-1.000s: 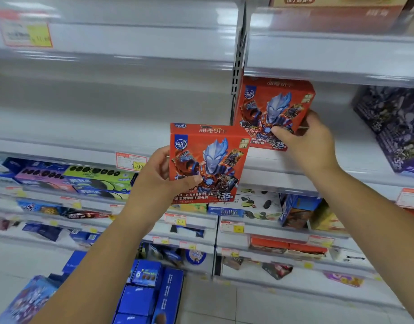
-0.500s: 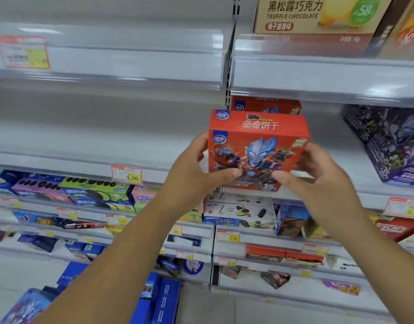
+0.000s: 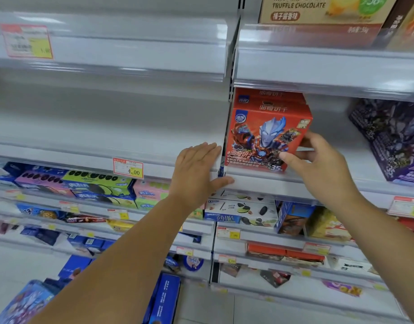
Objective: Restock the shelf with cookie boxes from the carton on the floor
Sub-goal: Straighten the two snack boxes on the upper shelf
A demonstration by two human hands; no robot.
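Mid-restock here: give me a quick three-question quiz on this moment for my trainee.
1. True or false: the left hand grips the red cookie box.
2. Which hand pinches that box's lower right corner? A) left B) right C) neither
3. Fill in: the far-right boxes are coloured ____.

Key
1. False: it lies open and flat against the shelf edge.
2. B, the right hand.
3. Purple.

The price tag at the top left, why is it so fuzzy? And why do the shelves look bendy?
Head view: the top-left price tag is smeared by blur; the red cookie box is sharper; the wide lens bows the shelf edges; glare streaks them.
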